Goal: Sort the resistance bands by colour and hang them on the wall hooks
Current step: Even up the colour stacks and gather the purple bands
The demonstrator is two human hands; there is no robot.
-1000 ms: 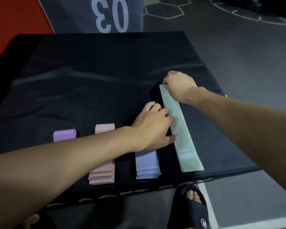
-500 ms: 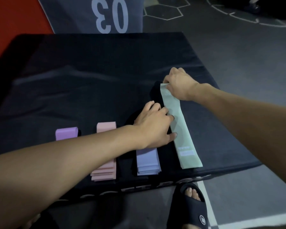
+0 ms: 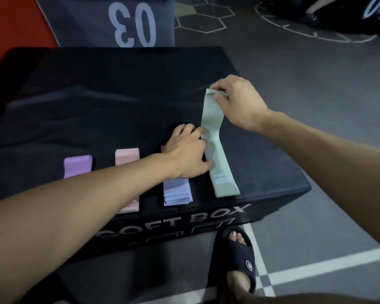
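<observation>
Four groups of resistance bands lie in a row near the front edge of a black soft box (image 3: 97,102): a purple band (image 3: 77,165), a pink stack (image 3: 127,157), a lavender-blue stack (image 3: 177,193) and a pale green band (image 3: 217,150). My right hand (image 3: 237,104) pinches the far end of the green band and holds it lifted off the box. My left hand (image 3: 188,153) lies across the lavender-blue stack, its fingers pressing on the middle of the green band. My left forearm hides much of the purple and pink bands.
The box stands on a dark gym floor with white lines. My foot in a black slide sandal (image 3: 237,257) is by the box's front right corner. A grey block marked 03 (image 3: 132,20) stands behind the box, red flooring at far left.
My right hand has raised the far end of the green band up off the box and slightly to the right. My left hand has stayed pressing on the band's middle.
</observation>
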